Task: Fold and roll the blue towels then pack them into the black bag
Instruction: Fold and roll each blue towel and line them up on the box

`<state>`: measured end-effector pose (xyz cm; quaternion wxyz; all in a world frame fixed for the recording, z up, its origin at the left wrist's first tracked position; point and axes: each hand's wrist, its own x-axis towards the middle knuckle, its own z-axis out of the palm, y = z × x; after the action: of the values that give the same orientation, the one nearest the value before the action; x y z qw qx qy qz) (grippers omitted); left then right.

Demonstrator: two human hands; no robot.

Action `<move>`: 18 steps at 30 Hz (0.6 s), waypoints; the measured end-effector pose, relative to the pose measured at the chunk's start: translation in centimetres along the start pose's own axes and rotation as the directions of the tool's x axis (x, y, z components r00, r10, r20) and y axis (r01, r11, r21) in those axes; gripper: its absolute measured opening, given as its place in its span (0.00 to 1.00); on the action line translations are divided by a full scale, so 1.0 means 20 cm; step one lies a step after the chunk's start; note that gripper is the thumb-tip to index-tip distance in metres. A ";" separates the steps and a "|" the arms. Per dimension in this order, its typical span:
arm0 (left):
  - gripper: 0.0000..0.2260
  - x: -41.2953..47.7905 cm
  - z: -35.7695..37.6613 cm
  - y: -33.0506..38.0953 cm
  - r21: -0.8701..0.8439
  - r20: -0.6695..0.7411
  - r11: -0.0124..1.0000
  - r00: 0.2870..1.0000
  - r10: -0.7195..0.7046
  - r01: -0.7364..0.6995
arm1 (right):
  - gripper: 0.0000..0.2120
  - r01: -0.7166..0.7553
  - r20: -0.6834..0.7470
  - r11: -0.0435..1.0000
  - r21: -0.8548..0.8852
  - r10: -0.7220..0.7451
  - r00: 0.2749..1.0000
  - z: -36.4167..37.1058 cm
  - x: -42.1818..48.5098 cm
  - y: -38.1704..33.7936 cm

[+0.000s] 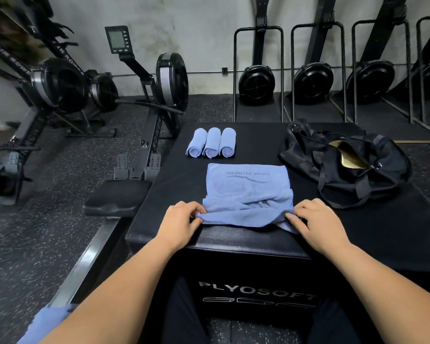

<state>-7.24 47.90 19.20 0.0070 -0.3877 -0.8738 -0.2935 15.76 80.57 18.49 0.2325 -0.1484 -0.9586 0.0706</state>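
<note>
Presently: work surface is a black padded box (174, 184), lettered "PLYOSOFT" on its near face.

Open towel (248, 192): blue, lies flat mid-box, print "YOGA FITNESS" upside down at its far end. Near half is bunched and creased, and its near edge sits close to the box's near edge.

Left hand (181, 222): fingers curled, thumb and fingertips pinching the towel's near-left corner.

Right hand (315, 224): fingers curled over the near-right corner, thumb pressed to the cloth, pinching it. A small flap of towel pokes out below the thumb.

Rolled towels (212, 144): three blue rolls, side by side and touching, on the box just beyond the open towel, spiral ends facing the camera.

Black bag (345, 160): slumped on the far-right part of the box, right of the open towel and apart from it. Zip mouth gapes and shows yellow-gold lining; contents deeper in cannot be made out. Straps trail toward the near side.

Blue cloth (47, 321): at lower left, by the left forearm, partly out of view.

Rowing machines (169, 80): on the speckled floor (47, 232) at left. More stand upright against the back wall.
</note>
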 end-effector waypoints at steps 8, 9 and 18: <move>0.06 0.15 -0.07 0.14 -0.159 -0.251 0.983 0.959 -0.133 0.095 | 0.07 -0.312 -0.119 0.940 0.135 0.328 0.937 -0.10 0.18 -0.04; 0.06 0.19 -0.08 0.16 -0.179 -0.263 0.980 0.955 -0.138 0.092 | 0.07 -0.317 -0.131 0.938 0.138 0.335 0.933 -0.11 0.22 -0.05; 0.08 0.33 0.02 0.15 0.247 0.069 0.968 0.997 0.018 -0.034 | 0.13 -0.236 0.265 0.956 -0.174 0.276 0.924 -0.01 0.34 -0.07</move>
<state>-9.81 54.09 22.00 0.0305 -0.4047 -0.8982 -0.1689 9.70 81.47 21.84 0.0690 -0.2765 -0.9570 0.0544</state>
